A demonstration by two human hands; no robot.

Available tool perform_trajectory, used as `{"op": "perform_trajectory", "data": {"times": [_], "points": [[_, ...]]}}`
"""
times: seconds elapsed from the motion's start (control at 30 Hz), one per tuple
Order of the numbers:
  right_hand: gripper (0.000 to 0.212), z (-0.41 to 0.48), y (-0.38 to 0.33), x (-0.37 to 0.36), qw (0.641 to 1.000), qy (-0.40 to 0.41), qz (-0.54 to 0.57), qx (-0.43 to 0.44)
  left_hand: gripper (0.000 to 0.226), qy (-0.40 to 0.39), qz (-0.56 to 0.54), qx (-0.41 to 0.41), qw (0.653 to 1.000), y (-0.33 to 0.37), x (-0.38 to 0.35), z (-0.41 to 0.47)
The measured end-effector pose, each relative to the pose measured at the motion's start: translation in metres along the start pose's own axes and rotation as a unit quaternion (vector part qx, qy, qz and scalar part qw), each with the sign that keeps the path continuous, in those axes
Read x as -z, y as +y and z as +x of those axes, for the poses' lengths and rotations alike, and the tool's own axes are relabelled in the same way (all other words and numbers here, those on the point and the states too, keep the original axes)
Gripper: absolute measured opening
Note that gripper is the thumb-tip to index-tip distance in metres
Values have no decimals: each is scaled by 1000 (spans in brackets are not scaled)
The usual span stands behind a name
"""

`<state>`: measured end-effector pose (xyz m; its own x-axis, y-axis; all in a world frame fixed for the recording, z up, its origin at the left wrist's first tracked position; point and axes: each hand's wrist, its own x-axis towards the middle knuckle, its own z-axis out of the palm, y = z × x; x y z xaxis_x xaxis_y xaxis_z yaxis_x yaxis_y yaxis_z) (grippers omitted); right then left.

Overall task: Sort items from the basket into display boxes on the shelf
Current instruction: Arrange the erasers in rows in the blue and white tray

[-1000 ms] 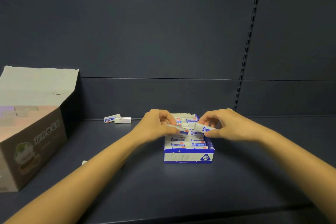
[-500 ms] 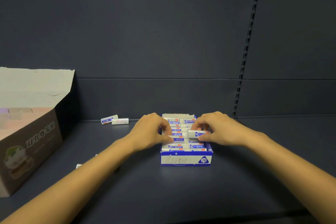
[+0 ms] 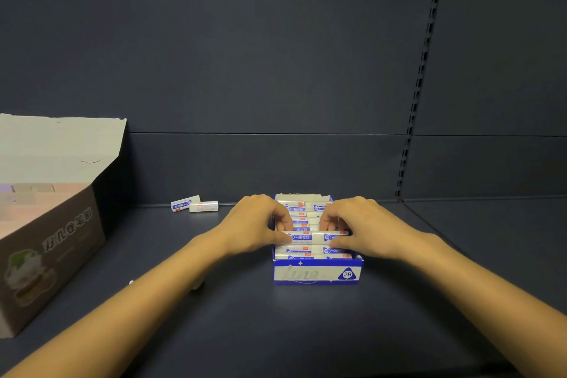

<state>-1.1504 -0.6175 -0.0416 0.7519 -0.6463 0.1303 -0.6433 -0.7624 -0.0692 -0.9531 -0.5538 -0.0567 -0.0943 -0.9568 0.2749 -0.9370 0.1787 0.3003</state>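
Matt dark metal shelf (image 3: 306, 331) under my arms, printed cardboard display box (image 3: 316, 275) at centre, paper-sleeved erasers (image 3: 302, 237), matt brown cardboard carton (image 3: 52, 252) at left

A shop: dark slotted shelving (image 3: 414, 107) holds a display box (image 3: 316, 275) of erasers

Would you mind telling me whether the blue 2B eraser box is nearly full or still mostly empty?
Nearly full. The blue 2B eraser box shows rows of wrapped erasers from front to back, reaching its rim; how many layers lie beneath cannot be told.
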Motion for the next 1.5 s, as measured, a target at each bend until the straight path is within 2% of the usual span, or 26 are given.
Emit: {"op": "perform_trajectory", "data": {"times": [0.27,0.4,0.5,0.67,0.83,1.0,1.3,1.4,1.5], "points": [[25,3,-6,2,999,2,-12,-35,19,4,-7,-6,1000,1,-1,0],[25,6,-15,10,999,-13,-40,-35,13,83,-50,-10,995,-4,14,-16],[22,10,-31,15,999,17,-44,-10,8,124,-50,-2,991,-20,37,-37],[17,23,-81,11,994,49,7,94,9,84,-30,64,994,-57,67,-81],[19,40,-127,-8,985,12,42,166,12,7,3,109,994,-74,75,-119],[24,56,-158,-21,982,-23,50,180,13,-28,3,121,992,-80,75,-143],[25,69,-171,-35,983,-78,57,159,34,-66,39,119,990,-76,64,-153],[12,68,-161,-26,981,-56,108,151,32,-92,62,99,989,-76,59,-150],[12,63,-150,-13,980,-16,148,132,23,-93,65,91,989,-77,57,-147]]}}
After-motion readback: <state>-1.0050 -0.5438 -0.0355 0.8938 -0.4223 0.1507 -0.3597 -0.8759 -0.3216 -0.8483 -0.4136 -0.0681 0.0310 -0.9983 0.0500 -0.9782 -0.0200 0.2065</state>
